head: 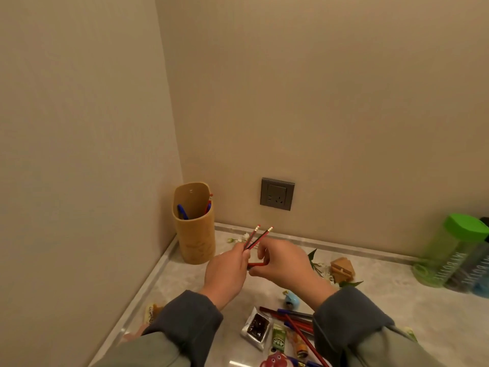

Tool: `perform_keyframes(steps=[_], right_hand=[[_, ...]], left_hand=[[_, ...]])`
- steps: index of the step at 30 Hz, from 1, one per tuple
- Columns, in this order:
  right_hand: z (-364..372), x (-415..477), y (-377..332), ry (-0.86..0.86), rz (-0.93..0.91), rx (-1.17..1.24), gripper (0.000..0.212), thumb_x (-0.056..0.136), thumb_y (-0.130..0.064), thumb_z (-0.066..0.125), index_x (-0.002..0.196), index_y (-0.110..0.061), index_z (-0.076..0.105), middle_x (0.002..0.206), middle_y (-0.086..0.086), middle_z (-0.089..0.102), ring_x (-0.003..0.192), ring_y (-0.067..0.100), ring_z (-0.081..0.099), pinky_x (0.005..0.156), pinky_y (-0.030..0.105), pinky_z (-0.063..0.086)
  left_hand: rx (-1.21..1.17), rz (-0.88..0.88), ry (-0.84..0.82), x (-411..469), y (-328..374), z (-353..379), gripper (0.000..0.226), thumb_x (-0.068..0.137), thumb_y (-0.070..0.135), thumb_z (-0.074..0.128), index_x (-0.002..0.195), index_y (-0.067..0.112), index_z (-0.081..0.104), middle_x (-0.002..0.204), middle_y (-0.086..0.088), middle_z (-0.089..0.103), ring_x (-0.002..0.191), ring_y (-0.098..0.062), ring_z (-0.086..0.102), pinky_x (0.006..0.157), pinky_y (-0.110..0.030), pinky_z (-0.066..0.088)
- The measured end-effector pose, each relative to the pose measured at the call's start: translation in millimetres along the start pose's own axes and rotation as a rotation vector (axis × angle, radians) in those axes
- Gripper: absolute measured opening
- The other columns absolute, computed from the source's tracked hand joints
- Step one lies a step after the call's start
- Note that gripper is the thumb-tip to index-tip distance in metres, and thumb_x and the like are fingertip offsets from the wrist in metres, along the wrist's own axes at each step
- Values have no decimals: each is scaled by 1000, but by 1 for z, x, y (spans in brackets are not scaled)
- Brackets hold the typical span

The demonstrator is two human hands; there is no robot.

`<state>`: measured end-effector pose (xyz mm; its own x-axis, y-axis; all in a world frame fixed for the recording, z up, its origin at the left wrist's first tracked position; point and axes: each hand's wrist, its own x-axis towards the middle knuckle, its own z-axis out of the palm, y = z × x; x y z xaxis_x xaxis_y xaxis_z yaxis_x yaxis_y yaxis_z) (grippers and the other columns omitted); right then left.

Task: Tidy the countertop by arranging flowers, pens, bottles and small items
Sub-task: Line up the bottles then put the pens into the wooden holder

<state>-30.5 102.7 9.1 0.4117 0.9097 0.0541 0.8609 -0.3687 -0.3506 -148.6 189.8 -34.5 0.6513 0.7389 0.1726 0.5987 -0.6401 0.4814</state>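
— Closest in?

— Below the right hand (285, 260), under its wrist: a loose heap of red and blue pens and pencils (296, 321) flat on the pale grey marbled countertop (397, 300). Just left of the heap, a clear plastic packet with dark contents (258, 328) and a green printed sachet (279, 340). A round red toy (272, 360) at the very bottom edge. A small light-blue figure (291, 300) beneath the right forearm.

— And the hands themselves?

— Left hand (227, 268) curled tight round two red-and-black wooden pencils (255, 238), eraser ends fanned up and away. Right hand level with it, nearly touching, fingers bent, thumb and forefinger pinching a third red pencil (256, 264) lying crosswise between both hands. Dark grey cuffs (193, 311) on both wrists.

— Beyond the knuckles?

— Right of the right hand, white flowers with green leaves (320, 268) flat on the counter, just beside a little wooden house-shaped block (342, 270). Another white blossom (238, 239) past the left hand's fingers, partly hidden by the pencils.

— Farther still?

— Ahead and left of the left hand, in the corner: a tall tan bamboo pen holder (195, 234), upright, blue pens and red pencils inside. Straight ahead on the wall, a grey socket plate (277, 193). Far off to the right, a translucent green bottle with a green lid (449, 250), beside darker bottles (473, 274) cut by the frame edge.
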Motion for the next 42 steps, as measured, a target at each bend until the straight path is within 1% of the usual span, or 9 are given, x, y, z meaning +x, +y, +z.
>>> perform_keyframes(steps=[2,6,9,12,14,25,31,36,42], right_hand=[[-4,5,-2,134,-30,-86,43,66,-66,70,90,-34,54,84,-12,62,78,9,56,60,29,44],[-7,16,-1,288,17,339,75,68,-45,81,133,-29,47,130,-10,45,120,9,42,96,28,43],[-7,21,-9,195,291,769,87,75,-38,81,145,-22,31,128,-2,47,110,14,53,80,28,53],[-2,24,-17,-28,339,954,36,95,-32,59,124,-11,57,84,3,59,66,11,61,65,35,56],[2,26,-21,-34,281,996,21,100,-28,51,104,-13,65,72,3,58,53,9,56,60,33,54],[-30,52,-60,-23,78,909,11,96,-27,57,95,-19,65,80,3,68,58,3,58,53,17,47],[-70,73,-96,68,-132,897,12,97,-19,55,91,-19,65,71,-8,62,51,-9,55,48,8,41],[-89,88,-122,172,-264,912,14,97,-21,55,90,-30,64,76,-14,66,61,-14,58,52,5,42],[-76,107,-129,178,-272,848,15,98,-23,53,93,-31,64,85,-11,69,67,-10,60,57,10,45]], left_hand=[[-63,-89,-13,3,-6,-1,25,103,41,30,109,29,51,83,9,62,74,-9,60,63,-29,50],[-244,-208,-13,4,-18,-3,26,102,44,30,95,29,50,79,6,59,71,-11,59,65,-33,51],[-370,-250,10,4,-18,-5,29,102,44,28,89,29,48,76,4,56,69,-12,56,62,-30,46],[-448,-223,19,4,-14,-7,30,102,44,27,89,27,48,75,3,52,67,-10,51,60,-26,42],[-500,-188,14,3,-12,-8,30,102,44,27,92,26,50,75,3,52,66,-10,50,59,-26,42],[-774,-131,-24,20,-20,-50,27,102,37,37,87,33,58,65,9,58,61,-13,55,60,-32,48],[-395,58,47,57,-27,-118,25,102,36,40,103,26,63,98,8,53,84,-6,59,67,-16,45],[-224,113,147,84,-37,-167,24,99,39,45,98,26,65,98,10,52,88,-9,59,79,-35,54],[-207,90,220,95,-52,-159,14,98,41,46,94,39,59,95,16,48,83,-4,58,76,-33,57]])
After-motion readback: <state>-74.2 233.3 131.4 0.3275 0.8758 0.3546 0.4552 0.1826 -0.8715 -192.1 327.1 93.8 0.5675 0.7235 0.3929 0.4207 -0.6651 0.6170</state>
